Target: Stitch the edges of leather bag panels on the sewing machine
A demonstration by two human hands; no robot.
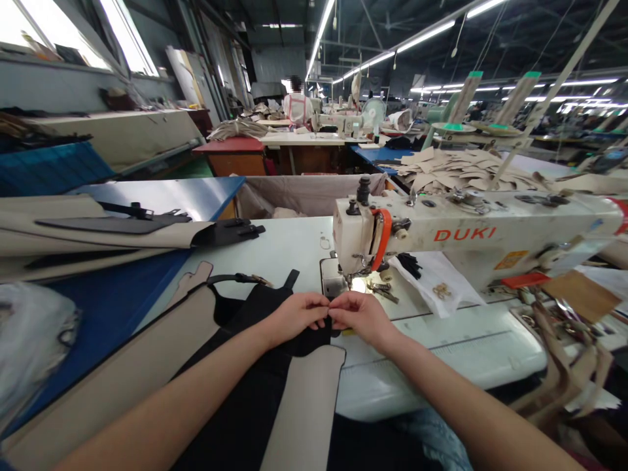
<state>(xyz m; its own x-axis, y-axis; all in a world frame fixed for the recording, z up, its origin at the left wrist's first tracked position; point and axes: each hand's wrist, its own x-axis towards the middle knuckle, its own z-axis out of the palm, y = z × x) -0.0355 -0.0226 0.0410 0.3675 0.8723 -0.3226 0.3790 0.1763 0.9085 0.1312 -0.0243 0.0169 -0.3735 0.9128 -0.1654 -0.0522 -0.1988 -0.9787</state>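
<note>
Just in front of the sewing machine, my left hand and my right hand meet with fingertips pinched together. Whatever lies between the fingers is too small to make out. Directly beneath them is the end of a black and beige sewn piece, which stretches over the table's front edge toward me. It has beige panels with dark edging, a black middle and a thin black strap with a ring. The lit needle area is right behind my fingers, partly covered by them.
Right of the needle, a white bag carries small brass-coloured rings and black strips. Similar sewn pieces are stacked at left beside a clear plastic bag. Beige straps hang at right. Farther back, a person sits among cut pieces.
</note>
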